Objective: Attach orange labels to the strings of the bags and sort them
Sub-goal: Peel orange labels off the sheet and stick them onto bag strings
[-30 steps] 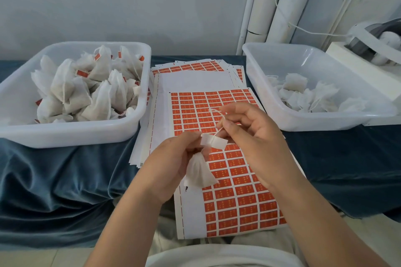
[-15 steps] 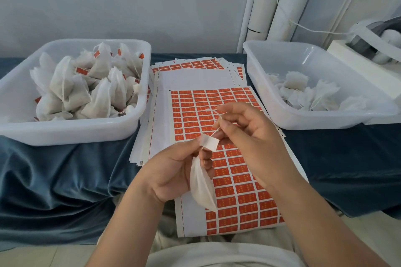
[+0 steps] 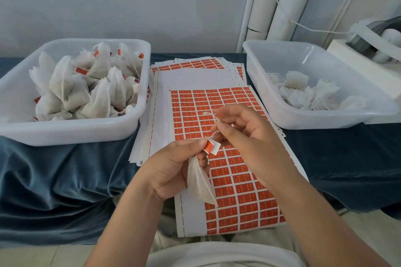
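Label now orange-up between left fingers

We see the left hand pinching an orange label with a white bag hanging below, while the right hand pinches the string above the label sheet. A bin of labelled bags sits left, another bin right, on the blue-draped surface.

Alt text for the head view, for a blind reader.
The left hand pinches a bag and an orange label while the right hand pinches the string, above a label sheet. Labelled bags fill the left bin; plain ones lie in the right bin.
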`<control>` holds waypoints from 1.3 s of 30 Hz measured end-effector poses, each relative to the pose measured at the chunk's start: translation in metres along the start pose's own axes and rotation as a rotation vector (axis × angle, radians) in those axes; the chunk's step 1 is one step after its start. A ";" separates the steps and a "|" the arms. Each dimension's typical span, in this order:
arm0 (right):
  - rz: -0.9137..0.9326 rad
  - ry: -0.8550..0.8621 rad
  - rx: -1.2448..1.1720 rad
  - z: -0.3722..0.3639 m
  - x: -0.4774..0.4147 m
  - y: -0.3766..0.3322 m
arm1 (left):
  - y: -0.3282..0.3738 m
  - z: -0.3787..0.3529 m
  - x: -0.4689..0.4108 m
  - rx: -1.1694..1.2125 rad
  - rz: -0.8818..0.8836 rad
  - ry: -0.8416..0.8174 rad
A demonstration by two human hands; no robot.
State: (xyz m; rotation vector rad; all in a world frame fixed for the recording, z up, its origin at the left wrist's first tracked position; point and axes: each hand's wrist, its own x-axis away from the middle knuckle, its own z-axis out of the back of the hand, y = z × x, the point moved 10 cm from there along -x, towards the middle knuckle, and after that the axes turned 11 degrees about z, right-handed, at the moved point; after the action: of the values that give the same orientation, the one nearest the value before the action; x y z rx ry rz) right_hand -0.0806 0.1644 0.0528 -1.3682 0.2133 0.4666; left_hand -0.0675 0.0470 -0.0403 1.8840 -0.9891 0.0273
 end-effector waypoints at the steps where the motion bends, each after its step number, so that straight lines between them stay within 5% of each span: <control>1: -0.004 -0.003 -0.002 -0.001 0.000 0.001 | 0.000 0.001 0.000 -0.005 -0.001 0.003; 16: -0.015 0.025 -0.034 -0.001 0.001 0.013 | 0.006 0.012 0.004 -0.021 -0.049 0.170; 21: -0.211 -0.099 -0.093 -0.021 0.004 0.035 | 0.019 0.024 0.009 0.023 -0.191 0.331; 26: -0.125 -0.202 0.095 -0.030 0.008 0.034 | 0.032 0.024 0.017 -0.133 -0.351 0.481; 39: -0.029 -0.103 0.235 -0.019 0.007 0.028 | 0.046 0.022 0.027 -0.295 -0.395 0.467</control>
State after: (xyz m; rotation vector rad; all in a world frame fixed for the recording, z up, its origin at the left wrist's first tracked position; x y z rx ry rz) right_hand -0.0847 0.1504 0.0212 -1.1137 0.1578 0.4711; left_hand -0.0869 0.0041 -0.0070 1.6620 -0.2791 0.0787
